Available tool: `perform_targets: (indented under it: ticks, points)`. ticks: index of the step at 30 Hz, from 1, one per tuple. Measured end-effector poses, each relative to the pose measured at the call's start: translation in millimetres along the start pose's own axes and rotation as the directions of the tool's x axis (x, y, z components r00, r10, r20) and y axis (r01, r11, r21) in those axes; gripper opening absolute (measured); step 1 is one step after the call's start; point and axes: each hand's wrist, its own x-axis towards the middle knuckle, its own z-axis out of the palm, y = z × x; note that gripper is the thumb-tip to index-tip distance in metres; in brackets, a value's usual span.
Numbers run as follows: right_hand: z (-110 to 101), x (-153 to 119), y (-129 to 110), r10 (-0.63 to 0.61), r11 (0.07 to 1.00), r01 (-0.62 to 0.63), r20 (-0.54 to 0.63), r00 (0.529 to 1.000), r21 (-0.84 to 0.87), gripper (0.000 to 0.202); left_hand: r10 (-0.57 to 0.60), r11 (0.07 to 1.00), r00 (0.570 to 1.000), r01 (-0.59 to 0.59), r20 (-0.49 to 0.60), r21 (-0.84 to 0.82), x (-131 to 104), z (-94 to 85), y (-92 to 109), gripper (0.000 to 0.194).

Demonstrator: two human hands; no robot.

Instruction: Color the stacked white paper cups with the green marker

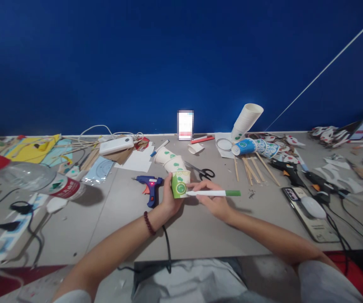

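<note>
My left hand point(171, 199) is wrapped around a paper cup point(180, 185) with a green print. Two more white paper cups with green leaf marks, the nearer paper cup point(174, 164) among them, lie in a curved line behind it; whether they are joined I cannot tell. My right hand point(214, 201) grips a white marker pen point(211, 193) with a green end pointing right. The pen's other end meets the side of the held cup. Left of my left hand lies a blue glue gun point(150, 185). Scissors point(206, 173) lie behind my right hand.
A plastic bottle point(42, 179) and a power strip point(19, 231) are at the left. Stacked white cups point(246, 120) lean at the back right, near wooden sticks point(250, 170). A phone point(310, 216) and black glue guns point(287, 170) lie at the right. A blue wall point(169, 63) stands behind.
</note>
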Motion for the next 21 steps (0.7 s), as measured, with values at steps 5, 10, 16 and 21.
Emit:
perform_targets:
  ticks: [5, 10, 16, 21]
  points:
    - [0.4, -0.3, 0.6, 0.006, 1.000, -0.006, -0.023, 1.000, -0.007, 0.010, 0.003, 0.998, 0.998, -0.008, -0.064, -0.070, -0.5, 2.4, 1.9, 0.043]
    - [1.8, -0.2, 0.5, 0.015, 1.000, -0.015, -0.024, 1.000, -0.013, 0.009, 0.000, 0.996, 0.997, -0.007, -0.075, -0.088, -0.7, 3.4, 2.1, 0.043]
    - [2.6, 0.4, 0.3, 0.017, 0.998, -0.020, -0.058, 0.998, -0.053, 0.013, 0.002, 0.997, 0.999, -0.006, -0.053, -0.078, -0.2, 2.0, 2.0, 0.043]
    - [2.9, -0.5, 1.2, 0.004, 0.996, -0.012, -0.083, 0.997, -0.088, 0.010, -0.016, 0.997, 0.999, 0.013, -0.033, -0.082, -0.6, 2.2, 2.4, 0.043]
